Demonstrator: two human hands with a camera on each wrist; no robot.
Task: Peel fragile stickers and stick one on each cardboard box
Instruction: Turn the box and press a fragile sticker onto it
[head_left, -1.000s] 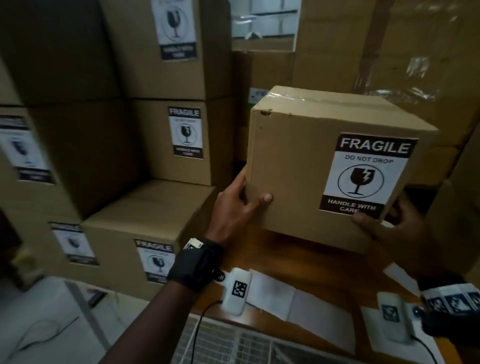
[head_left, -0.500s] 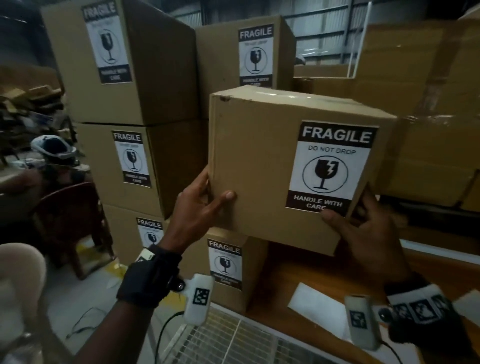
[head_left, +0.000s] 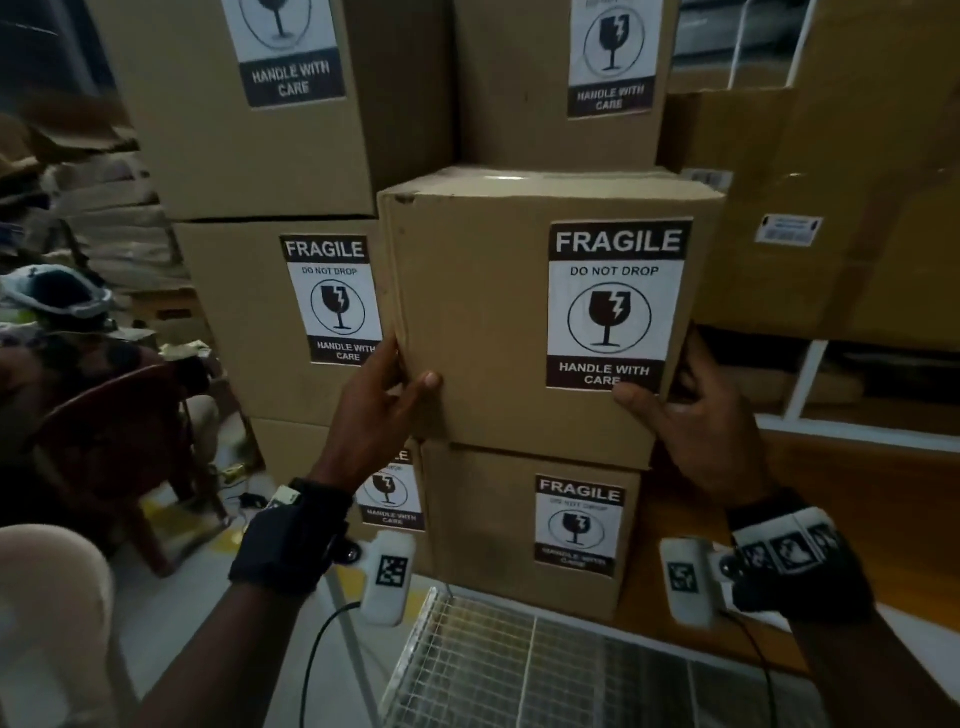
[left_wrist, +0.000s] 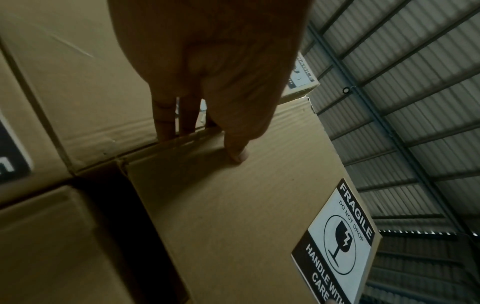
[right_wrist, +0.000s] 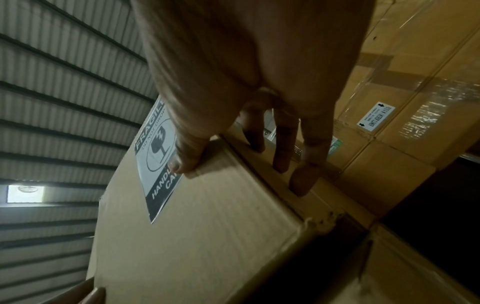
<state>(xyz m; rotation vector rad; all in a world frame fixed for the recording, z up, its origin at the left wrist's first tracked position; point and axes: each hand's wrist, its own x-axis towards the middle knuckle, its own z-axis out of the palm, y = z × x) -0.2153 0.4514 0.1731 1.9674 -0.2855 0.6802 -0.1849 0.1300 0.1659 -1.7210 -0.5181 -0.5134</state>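
I hold a brown cardboard box (head_left: 478, 312) with a white and black FRAGILE sticker (head_left: 615, 304) on its front. My left hand (head_left: 400, 374) grips its lower left edge, thumb on the front, fingers along the side. My right hand (head_left: 670, 395) grips the lower right edge, thumb on the sticker's bottom corner. The box sits at the top of a lower labelled box (head_left: 483, 519); whether it rests on it I cannot tell. The left wrist view shows my left hand (left_wrist: 221, 82) on the box (left_wrist: 233, 205). The right wrist view shows my right hand (right_wrist: 259, 82) on the sticker (right_wrist: 155, 164).
Stacked labelled boxes (head_left: 249, 130) stand at the left and behind (head_left: 561, 78). Larger taped cartons (head_left: 831, 208) fill the right. A wooden table (head_left: 831, 493) lies below right, a wire mesh panel (head_left: 519, 665) in front, and a red chair (head_left: 119, 441) at the left.
Both hands have carried the box left, away from above the table, onto the stack of labelled boxes. The grips have stayed the same.
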